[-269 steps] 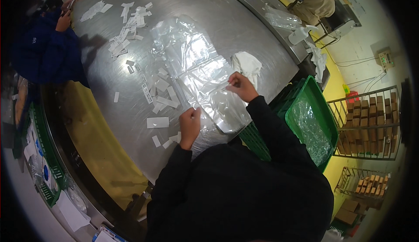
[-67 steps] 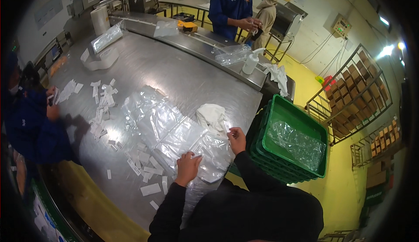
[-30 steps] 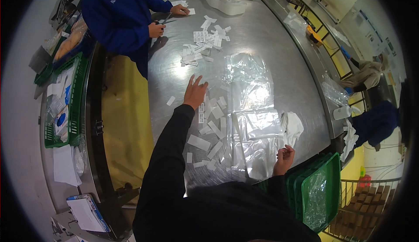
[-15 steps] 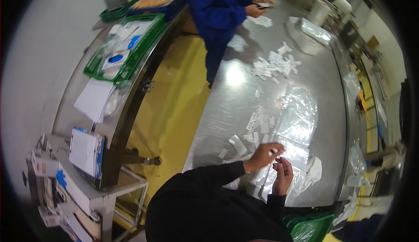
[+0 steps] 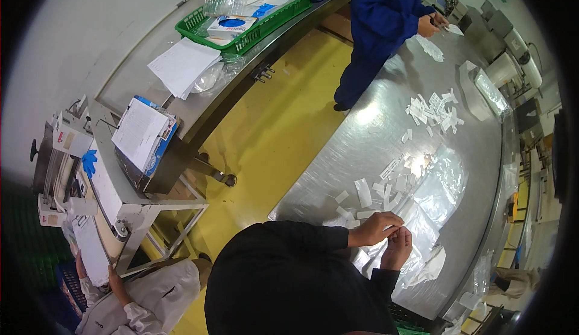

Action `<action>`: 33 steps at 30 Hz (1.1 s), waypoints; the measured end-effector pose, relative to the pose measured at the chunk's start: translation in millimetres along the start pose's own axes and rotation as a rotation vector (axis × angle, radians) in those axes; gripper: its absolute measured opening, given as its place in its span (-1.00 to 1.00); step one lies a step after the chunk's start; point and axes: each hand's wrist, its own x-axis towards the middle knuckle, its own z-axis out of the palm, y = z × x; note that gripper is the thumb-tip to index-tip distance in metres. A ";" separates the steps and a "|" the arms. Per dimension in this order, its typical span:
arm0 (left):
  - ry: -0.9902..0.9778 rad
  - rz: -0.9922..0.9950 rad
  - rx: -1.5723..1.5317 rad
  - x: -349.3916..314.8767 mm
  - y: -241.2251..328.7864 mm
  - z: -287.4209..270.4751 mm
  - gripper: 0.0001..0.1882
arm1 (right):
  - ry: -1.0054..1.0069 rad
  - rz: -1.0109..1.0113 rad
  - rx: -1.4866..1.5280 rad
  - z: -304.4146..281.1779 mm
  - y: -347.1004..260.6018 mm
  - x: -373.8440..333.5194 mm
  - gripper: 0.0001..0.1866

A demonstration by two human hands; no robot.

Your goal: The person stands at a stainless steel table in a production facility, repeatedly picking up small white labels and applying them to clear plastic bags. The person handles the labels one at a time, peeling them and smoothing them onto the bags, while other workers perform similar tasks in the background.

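Over the near part of a steel table (image 5: 325, 178), my left hand (image 5: 373, 229) and my right hand (image 5: 397, 250) meet with fingertips pinched close together. Whatever is between the fingers, if anything, is too small to make out. Clear plastic bags (image 5: 445, 187) lie flat beneath and beyond my hands, shining in the light. Small white paper strips (image 5: 363, 193) are scattered just left of the bags. To the right of my right hand lies a crumpled white piece (image 5: 431, 267), its kind unclear.
Farther up the table is a heap of printed paper slips (image 5: 435, 113). A co-worker in blue (image 5: 386, 27) stands at its far left side. Green baskets (image 5: 241, 39) and a clipboard (image 5: 142, 136) occupy the left bench. A person in white (image 5: 148, 302) works at the lower left.
My fingertips have come together from slightly apart. The view has swung left, bringing the person in white at the lower left into sight.
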 end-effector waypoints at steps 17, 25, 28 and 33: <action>-0.061 0.056 -0.017 -5.2 25.9 -6.6 -0.79 | -0.007 -0.007 0.059 -11.3 -7.9 -16.5 -0.88; -0.137 0.069 -0.030 -5.9 26.0 -6.2 -0.80 | 0.012 -0.038 -0.039 -22.3 -3.8 -17.6 -0.87; -0.130 0.023 -0.034 -4.5 32.7 -10.0 -0.81 | 0.076 -0.060 -0.144 -17.4 -4.5 -17.8 -0.88; -0.093 -0.111 -0.047 -4.6 30.8 -13.7 -0.82 | 0.082 -0.152 -0.321 -2.0 -3.9 -15.3 -0.88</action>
